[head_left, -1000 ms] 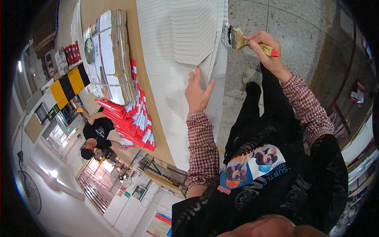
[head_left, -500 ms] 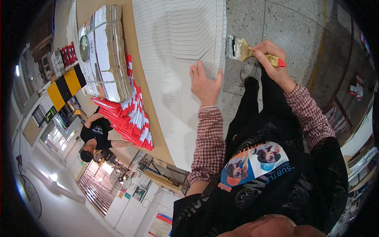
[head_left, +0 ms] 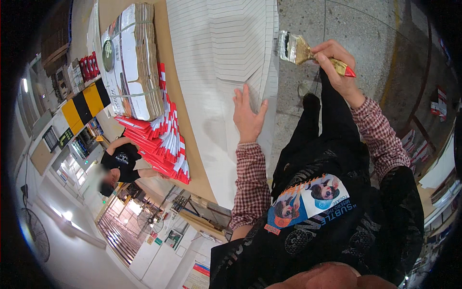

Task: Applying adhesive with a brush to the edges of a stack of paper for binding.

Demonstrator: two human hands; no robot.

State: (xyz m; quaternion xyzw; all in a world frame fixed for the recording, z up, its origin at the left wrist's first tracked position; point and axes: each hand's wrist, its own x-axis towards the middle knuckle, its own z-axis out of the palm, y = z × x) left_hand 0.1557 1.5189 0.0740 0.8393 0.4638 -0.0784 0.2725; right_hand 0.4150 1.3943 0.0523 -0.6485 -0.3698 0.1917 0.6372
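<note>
A broad stack of white paper sheets (head_left: 192, 62), their edges fanned into many thin overlapping lines, covers the table before me. My left hand (head_left: 249, 116) lies on the paper with its fingers spread, the fingertips by the near end of the fanned layers. My right hand (head_left: 340, 67) grips the handle of a flat paintbrush (head_left: 302, 51), which has a gold-coloured ferrule and a red tip. The brush is held just beyond the paper's right edge, above the floor in this view, with its pale, wet-looking bristles pointing left toward the sheets.
A strapped bundle of flat printed packaging (head_left: 137, 62) stands on the brown table (head_left: 192, 159) to the left. Red-and-white folded pieces (head_left: 166, 144) are heaped beside it. Another person in black (head_left: 122, 161) is past the table. Speckled floor (head_left: 356, 29) lies to the right.
My left hand has slid slightly toward me over the paper. The brush in my right hand has moved a little away from me. The view has shifted slightly.
</note>
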